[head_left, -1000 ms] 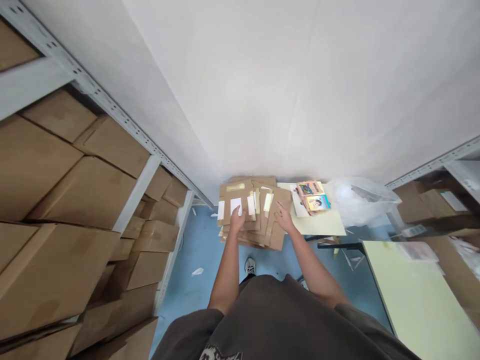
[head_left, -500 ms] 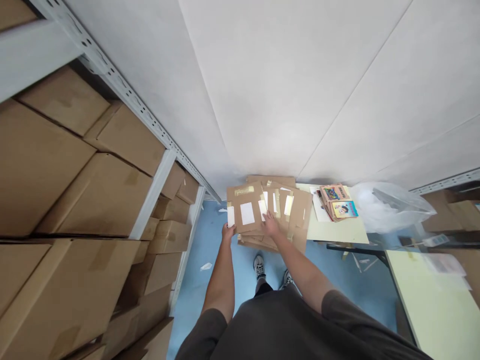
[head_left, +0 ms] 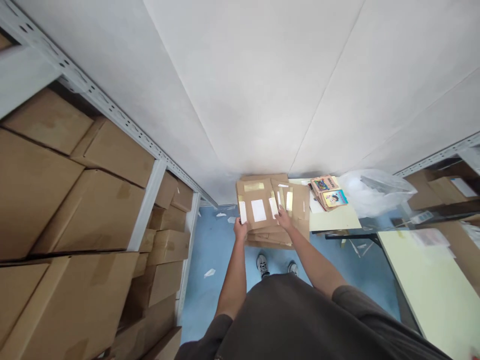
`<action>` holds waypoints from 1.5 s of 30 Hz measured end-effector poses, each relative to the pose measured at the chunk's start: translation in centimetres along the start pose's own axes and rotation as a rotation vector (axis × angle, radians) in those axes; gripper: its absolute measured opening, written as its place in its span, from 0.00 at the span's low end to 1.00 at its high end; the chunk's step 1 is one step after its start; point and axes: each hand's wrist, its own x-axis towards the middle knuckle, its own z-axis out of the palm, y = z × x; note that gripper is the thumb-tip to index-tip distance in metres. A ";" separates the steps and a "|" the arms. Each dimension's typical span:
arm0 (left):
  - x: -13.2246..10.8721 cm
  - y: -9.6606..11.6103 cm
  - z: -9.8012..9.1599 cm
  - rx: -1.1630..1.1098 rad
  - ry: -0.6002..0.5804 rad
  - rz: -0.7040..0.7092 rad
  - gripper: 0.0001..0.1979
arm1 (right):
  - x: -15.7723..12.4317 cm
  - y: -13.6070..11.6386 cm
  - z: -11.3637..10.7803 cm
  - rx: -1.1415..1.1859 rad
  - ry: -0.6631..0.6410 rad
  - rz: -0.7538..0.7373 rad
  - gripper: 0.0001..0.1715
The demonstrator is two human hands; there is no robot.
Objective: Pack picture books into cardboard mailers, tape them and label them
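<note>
A flat cardboard piece [head_left: 265, 219] with white labels and tape strips lies across a pile of flattened cardboard [head_left: 300, 200] against the wall. My left hand [head_left: 240, 228] grips its lower left corner. At its lower right edge, my right hand [head_left: 284, 219] is closed on the same piece, beside a white label. More flattened boxes [head_left: 270, 238] show beneath it. Right of the pile, several worn picture books [head_left: 330, 191] lie on a pale yellow table [head_left: 337, 220].
A shelf rack packed with cardboard boxes [head_left: 93, 210] rises at the left. To the right are a clear plastic bag [head_left: 375, 192], another pale yellow table [head_left: 416, 280] and more shelved boxes [head_left: 450, 192]. Paper scraps [head_left: 210, 273] lie on the blue floor [head_left: 198, 300].
The labelled cardboard piece has shifted right over the pile with both hands holding it. The camera view has turned slightly, and both shoes now show more fully.
</note>
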 end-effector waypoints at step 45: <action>-44.0 25.6 67.7 0.338 -1.708 0.383 0.26 | -40.7 39.9 -52.9 0.948 1.326 0.478 0.34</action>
